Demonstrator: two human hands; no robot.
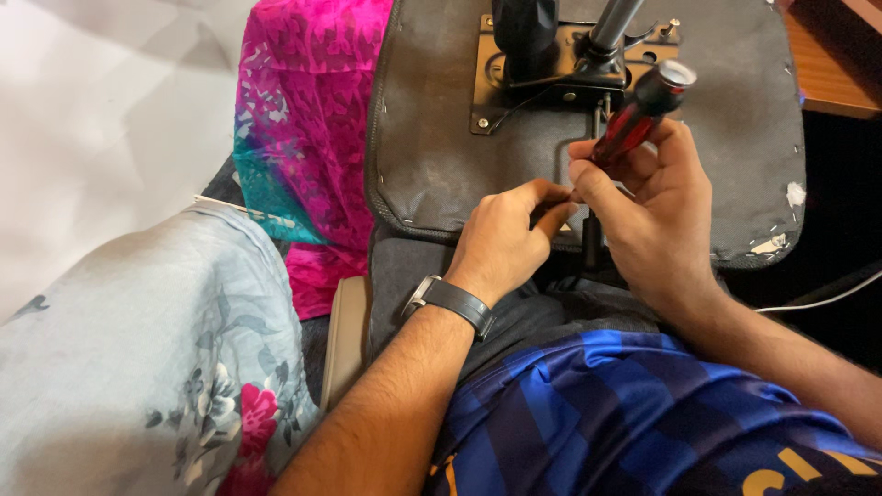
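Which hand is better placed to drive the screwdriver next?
Probably the right hand: it already grips the red and black screwdriver by its handle. The left hand pinches near the tip against the seat underside.

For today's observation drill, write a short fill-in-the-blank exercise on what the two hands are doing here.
1. The right hand grips a screwdriver with a red and ____ handle.
2. A dark watch sits on the ____ wrist.
3. The left hand rests on the grey underside of a ____.

Missing words: black; left; chair seat
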